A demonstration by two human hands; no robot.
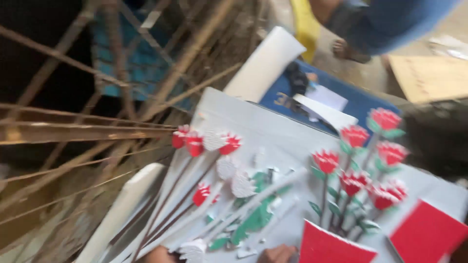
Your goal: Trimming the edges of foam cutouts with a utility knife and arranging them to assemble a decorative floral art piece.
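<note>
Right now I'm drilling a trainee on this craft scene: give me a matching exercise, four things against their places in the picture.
Things:
1. red paper flowers with green leaves
2. blue board
3. white foam roll
4. bamboo poles

Places:
A. left side
B. top centre
C. right of centre, on the white sheet
D. upper right, behind the white sheet

Pairs: 1-C, 2-D, 3-B, 4-A

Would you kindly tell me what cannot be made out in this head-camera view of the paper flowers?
- Hands: cut off by the bottom edge; only bits of skin show, so which hand, and any grip, is unclear.
- Red paper flowers: motion blur hides petal detail.
- Red sheets: cut by the bottom edge, full shape unknown.
- Another person: cropped by the top edge.
- Dark items on the blue board: too blurred to identify.
</note>
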